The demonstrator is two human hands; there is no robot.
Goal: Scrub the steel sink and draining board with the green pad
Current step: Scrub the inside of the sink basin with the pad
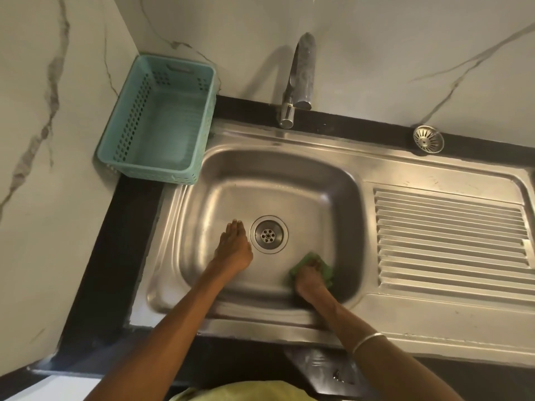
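The right hand [311, 277] grips the green pad [307, 263] in the sink [289, 180] — fingers blurred, half hidden. The left hand [235, 250] lies flat — fingers straight.

The right hand [309, 280] grips the green pad [314, 266] against the bottom of the steel sink [278, 180], near its front right corner. The left hand [234, 247] lies flat with straight fingers on the sink bottom, just left of the drain [269, 234]. The ribbed draining board [451, 241] lies to the right. A teal basket [130, 157] stands on the black tabletop [115, 256] at the back left, beside the tap [298, 79]
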